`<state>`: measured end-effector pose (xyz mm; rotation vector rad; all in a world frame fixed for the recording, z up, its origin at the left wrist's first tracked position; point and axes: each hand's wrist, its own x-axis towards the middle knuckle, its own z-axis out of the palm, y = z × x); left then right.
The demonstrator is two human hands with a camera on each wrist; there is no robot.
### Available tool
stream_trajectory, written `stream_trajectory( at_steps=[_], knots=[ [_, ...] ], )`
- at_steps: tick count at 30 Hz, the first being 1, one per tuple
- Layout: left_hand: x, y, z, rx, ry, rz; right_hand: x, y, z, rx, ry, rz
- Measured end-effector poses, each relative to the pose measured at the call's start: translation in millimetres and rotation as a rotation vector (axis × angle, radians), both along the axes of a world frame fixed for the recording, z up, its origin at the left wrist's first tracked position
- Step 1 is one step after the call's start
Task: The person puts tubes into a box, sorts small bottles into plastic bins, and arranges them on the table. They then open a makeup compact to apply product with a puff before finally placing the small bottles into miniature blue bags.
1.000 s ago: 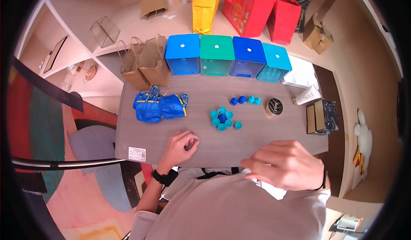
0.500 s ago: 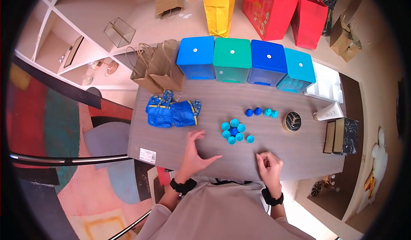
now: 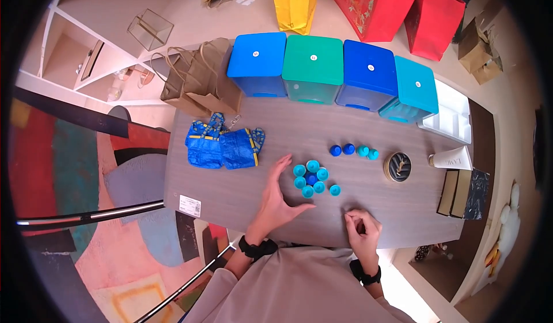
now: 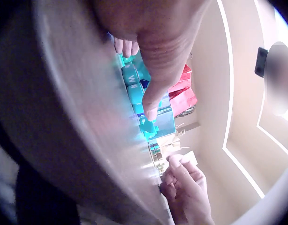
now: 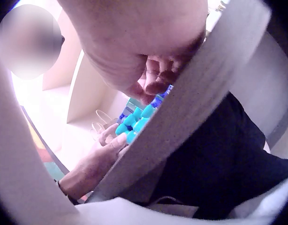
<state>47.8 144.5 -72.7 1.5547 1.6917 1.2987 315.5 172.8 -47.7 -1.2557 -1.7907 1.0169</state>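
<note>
My left hand (image 3: 273, 202) lies with thumb and fingers spread wide, just left of a ring of small turquoise cups (image 3: 313, 165) on the tabletop. A dark blue piece (image 3: 311, 179) sits in the ring's middle. One more turquoise cup (image 3: 334, 190) stands apart at the ring's right. Near the front edge, my right hand (image 3: 363, 229) rests with loosely curled fingers and nothing visible in them. The left wrist view shows the left thumb (image 4: 155, 96) overlapping the turquoise cups (image 4: 134, 93). Behind the ring stand two blue pieces (image 3: 336, 150) and two turquoise pieces (image 3: 362, 150) in a row.
Several lidded boxes line the back, among them a green box (image 3: 313, 63). Brown paper bags (image 3: 216, 84) and a blue folded bag (image 3: 222, 149) are at left. To the right are a round black tin (image 3: 398, 167), a white tube (image 3: 452, 159) and a dark box (image 3: 475, 193).
My left hand has spread its fingers and moved right, up to the ring of cups. My right hand has come down from over the lap to the table's front edge. The pieces stay put.
</note>
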Motion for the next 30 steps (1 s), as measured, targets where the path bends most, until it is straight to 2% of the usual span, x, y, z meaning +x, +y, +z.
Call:
stream_trajectory(
  at_steps=[4,6,10,13,19,30],
  knots=[
    [0,1,2,-0.054,-0.084,0.010,-17,24,42,0.054,-0.047,0.073],
    [-1,2,1,-0.065,-0.128,0.002,-33,44,66,0.195,-0.177,0.181],
    [-4,0,6,-0.101,-0.063,-0.008,-62,65,79,0.244,-0.274,0.233],
    [-4,-1,9,-0.121,-0.064,-0.004,-82,74,76,0.320,-0.263,0.250],
    [-6,2,14,-0.123,-0.112,-0.024,-83,63,66,0.255,-0.278,0.268],
    [-6,1,10,-0.105,-0.090,-0.018,-101,61,56,0.289,-0.253,0.220]
  ],
)
